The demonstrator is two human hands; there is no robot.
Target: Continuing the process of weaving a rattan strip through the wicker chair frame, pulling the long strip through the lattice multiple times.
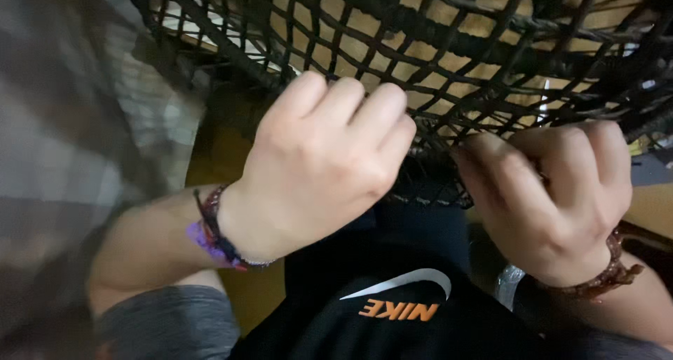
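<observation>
Black cord netting (449, 58) hangs across the top of the view, its open mesh of knotted squares stretched over a tan surface (491, 6) behind it. Both hands work at its lower edge. The left hand (322, 167) is curled into a loose fist, knuckles up and fingers folded under so that their tips are hidden; it presses against the bottom of the net, and whether the fingers actually clasp a strand cannot be told. A braided wristband (214, 227) of dark, red and purple threads circles that wrist, with a grey sleeve (168, 325) lower on the forearm.

The right hand (554, 192) is closed too, its thumb and forefinger pinched together on a strand at the net's edge, the other fingers bent in beside them. A reddish-brown beaded bracelet (606, 272) sits on that wrist. The two hands are near each other but not touching, a patch of hanging mesh between them.

Below lies the person's black garment (392, 332) with a white and orange mark. Blurred checked grey cloth (63, 143) fills the left side.
</observation>
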